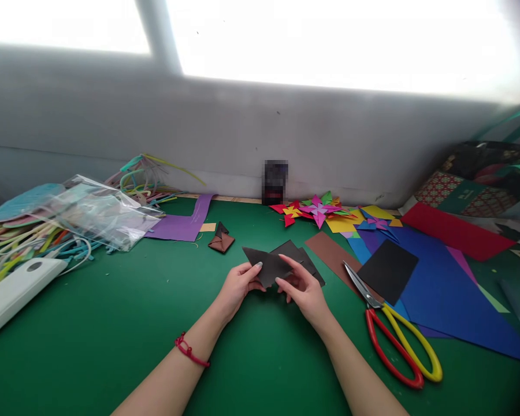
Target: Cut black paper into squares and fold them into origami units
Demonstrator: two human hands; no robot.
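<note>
A piece of black paper (269, 267) with a pointed left corner is held just above the green table. My left hand (237, 288) pinches its left part, thumb on top and fingers underneath. At its right side, my right hand (307, 293) grips the paper, the thumb by the lower edge and the fingers bent along the right edge. Behind the hands lie more black paper pieces (314, 268), partly covered. A small folded brown and black paper piece (221, 239) rests on the table, left of the held paper.
Scissors (375, 303) with red and yellow handles lie to the right over brown paper (329, 254) and a black sheet (390, 270). Folded paper stars (318, 209) sit near the wall. At left are a clear plastic bag (108, 214), coloured strips and a white device (21, 292).
</note>
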